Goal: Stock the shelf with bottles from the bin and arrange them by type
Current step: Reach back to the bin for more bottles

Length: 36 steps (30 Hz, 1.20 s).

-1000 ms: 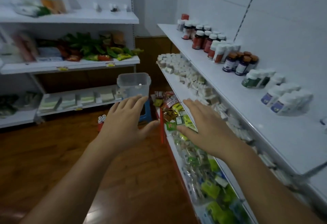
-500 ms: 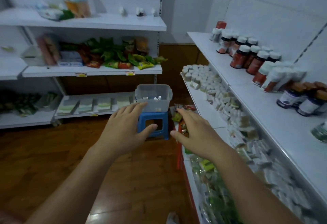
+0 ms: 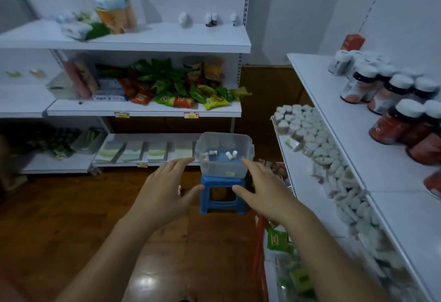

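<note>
A clear plastic bin (image 3: 248,149) stands on a small blue stool (image 3: 222,194) in the aisle. A few small white bottles (image 3: 231,155) lie on its bottom. My left hand (image 3: 164,192) and my right hand (image 3: 265,189) reach forward with fingers spread, one on each side of the bin, both empty and short of touching it. On the white shelf (image 3: 338,120) at the right stand red bottles with white caps (image 3: 403,120) and paler bottles (image 3: 343,62) further back.
Below the bottle shelf lie several white wrapped pieces (image 3: 307,130) and green packets (image 3: 276,238). The far shelving (image 3: 143,109) carries snack bags and boxes. The floor (image 3: 59,225) is brown wood.
The view has swung left and toward the bin. Both hands have moved forward, from over the lower right shelf to either side of the bin.
</note>
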Each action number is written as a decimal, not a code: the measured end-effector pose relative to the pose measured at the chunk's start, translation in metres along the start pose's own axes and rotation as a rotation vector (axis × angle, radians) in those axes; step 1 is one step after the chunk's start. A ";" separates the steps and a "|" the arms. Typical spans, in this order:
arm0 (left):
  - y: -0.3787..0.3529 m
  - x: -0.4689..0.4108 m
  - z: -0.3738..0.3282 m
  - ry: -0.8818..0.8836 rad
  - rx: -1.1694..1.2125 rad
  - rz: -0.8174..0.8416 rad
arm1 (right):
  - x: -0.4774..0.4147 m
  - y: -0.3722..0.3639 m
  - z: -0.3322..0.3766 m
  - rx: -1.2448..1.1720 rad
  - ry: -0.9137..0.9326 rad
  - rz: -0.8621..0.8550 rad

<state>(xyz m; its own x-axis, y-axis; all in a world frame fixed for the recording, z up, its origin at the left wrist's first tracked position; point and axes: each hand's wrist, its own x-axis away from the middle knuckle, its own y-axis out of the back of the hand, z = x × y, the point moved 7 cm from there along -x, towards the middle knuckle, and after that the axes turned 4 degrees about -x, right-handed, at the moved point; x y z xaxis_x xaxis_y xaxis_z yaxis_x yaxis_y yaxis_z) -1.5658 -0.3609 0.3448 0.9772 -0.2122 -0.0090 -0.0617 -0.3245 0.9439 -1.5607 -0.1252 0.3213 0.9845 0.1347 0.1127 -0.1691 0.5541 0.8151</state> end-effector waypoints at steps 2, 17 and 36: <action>-0.009 -0.034 0.011 0.012 0.016 0.015 | -0.037 -0.003 -0.011 -0.009 -0.009 0.013; -0.170 -0.376 0.112 -0.073 0.134 0.445 | -0.342 -0.065 -0.135 -0.226 -0.398 0.023; -0.525 -0.562 0.179 -0.095 -0.239 0.796 | -0.468 -0.343 -0.364 -0.152 -0.657 0.609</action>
<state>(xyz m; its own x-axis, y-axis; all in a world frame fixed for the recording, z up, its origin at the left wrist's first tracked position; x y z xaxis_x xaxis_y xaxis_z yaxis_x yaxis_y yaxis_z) -2.1185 -0.2362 -0.2050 0.6380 -0.3755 0.6723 -0.6710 0.1571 0.7246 -1.9804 -0.0796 -0.2174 0.5435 -0.0296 0.8389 -0.6280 0.6489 0.4297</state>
